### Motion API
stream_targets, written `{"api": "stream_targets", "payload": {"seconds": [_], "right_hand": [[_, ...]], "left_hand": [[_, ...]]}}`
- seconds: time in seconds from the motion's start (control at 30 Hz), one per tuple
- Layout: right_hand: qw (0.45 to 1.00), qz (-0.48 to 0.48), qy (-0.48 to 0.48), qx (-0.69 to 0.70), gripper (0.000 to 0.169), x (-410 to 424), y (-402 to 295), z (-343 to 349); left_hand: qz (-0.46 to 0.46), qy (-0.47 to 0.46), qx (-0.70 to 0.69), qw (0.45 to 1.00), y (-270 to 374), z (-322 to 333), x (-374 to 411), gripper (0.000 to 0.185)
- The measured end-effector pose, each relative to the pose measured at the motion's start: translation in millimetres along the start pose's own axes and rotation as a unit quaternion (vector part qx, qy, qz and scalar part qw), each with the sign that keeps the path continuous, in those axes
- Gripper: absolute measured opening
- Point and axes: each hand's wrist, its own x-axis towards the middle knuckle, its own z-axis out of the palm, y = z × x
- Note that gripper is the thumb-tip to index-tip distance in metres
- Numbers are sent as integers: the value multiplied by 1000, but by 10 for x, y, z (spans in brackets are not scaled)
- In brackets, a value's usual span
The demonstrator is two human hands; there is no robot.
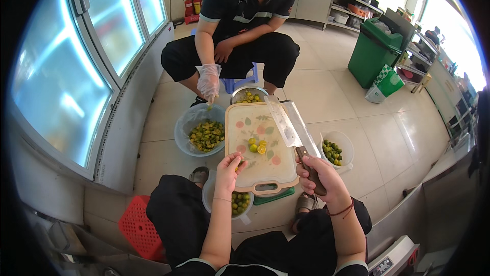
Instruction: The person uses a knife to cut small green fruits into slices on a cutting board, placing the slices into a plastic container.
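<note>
My right hand [321,174] grips the dark wooden handle of a kitchen cleaver [284,123]. The broad blade points away from me, above the right edge of a printed cutting board [245,123]. Over the board's near left side, my left hand [228,171] pinches a small green citrus fruit [239,165], mostly covered by the fingers. Several citrus pieces [261,149] lie mid-board, some with yellow cut faces showing. Beneath my left forearm, a tub of whole fruits [240,204] is partly hidden.
Opposite me sits a person with a plastic-gloved hand [209,82] above a lined basin of cut citrus [206,135]. A metal bowl [235,94] stands behind the board, a bucket of green fruits [342,138] to the right. Glass-door refrigerators [134,123] line the left; a red stool [139,226] stands near me.
</note>
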Motion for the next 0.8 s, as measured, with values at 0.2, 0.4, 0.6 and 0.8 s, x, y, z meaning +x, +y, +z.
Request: {"api": "stream_targets", "payload": {"seconds": [0.2, 0.4, 0.6, 0.8], "right_hand": [[997, 25, 20, 75, 24, 99, 16, -201], [995, 0, 31, 97, 26, 140, -11, -274], [943, -83, 64, -316, 27, 147, -66, -394], [842, -4, 50, -537, 19, 380, 101, -829]], "left_hand": [[-3, -1, -12, 1000, -61, -57, 46, 16], [1, 19, -16, 1000, -39, -88, 80, 20], [30, 55, -49, 997, 31, -70, 50, 26], [93, 147, -55, 983, 203, -207, 73, 24]]}}
